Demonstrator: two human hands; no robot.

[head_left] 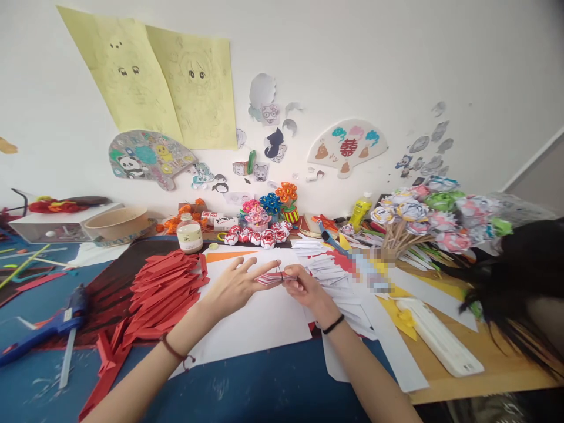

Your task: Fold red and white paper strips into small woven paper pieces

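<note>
Above a large white sheet (pixel 251 335), my two hands meet at a small folded red-and-white paper bundle (pixel 271 278). My left hand (pixel 233 288) pinches the bundle's left end, its other fingers spread. The fingers of my right hand (pixel 304 289) are closed on the right end. A thin dark thread or wire (pixel 279 269) loops round the bundle between the hands and reaches up to a left fingertip. Left of the sheet lies a heap of folded red paper strips (pixel 163 294); folded white strips (pixel 330 279) lie to the right.
A glue jar (pixel 190 235) stands behind the red heap. At the left lies a blue glue gun (pixel 74 311). Paper flowers (pixel 268 235) line the wall, with a large bouquet (pixel 434 214) at the right. A white case (pixel 440 338) and another person's dark hair (pixel 515 282) are at the right.
</note>
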